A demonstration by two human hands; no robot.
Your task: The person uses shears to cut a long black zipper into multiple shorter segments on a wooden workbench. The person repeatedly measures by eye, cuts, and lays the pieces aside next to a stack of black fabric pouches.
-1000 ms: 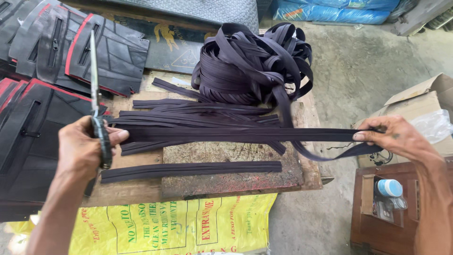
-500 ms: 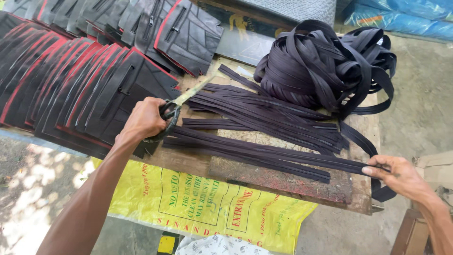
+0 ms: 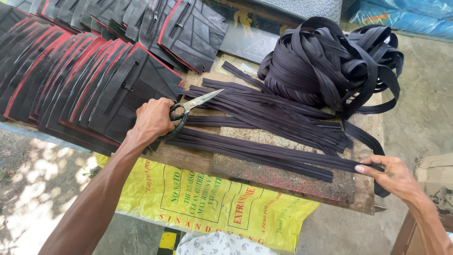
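Note:
My left hand (image 3: 152, 118) grips the black handles of a pair of scissors (image 3: 191, 106), whose blades point up and right over cut strips. Several dark purple webbing strips (image 3: 264, 118) lie across a worn wooden board (image 3: 264, 172). My right hand (image 3: 394, 174) pinches the end of one long strap (image 3: 283, 151) at the board's right edge. That strap runs from a big tangled heap of the same webbing (image 3: 325, 61) at the back right.
Overlapping black pieces with red edging and zips (image 3: 71, 71) fan out at the left and back. A yellow printed sack (image 3: 203, 198) hangs under the board. Concrete floor lies to the right, with a cardboard box (image 3: 436, 167) at the right edge.
The view has swung left and down. My left hand lowered the scissors from upright to lying flat by the strips' left ends. My right hand stays on the strap end.

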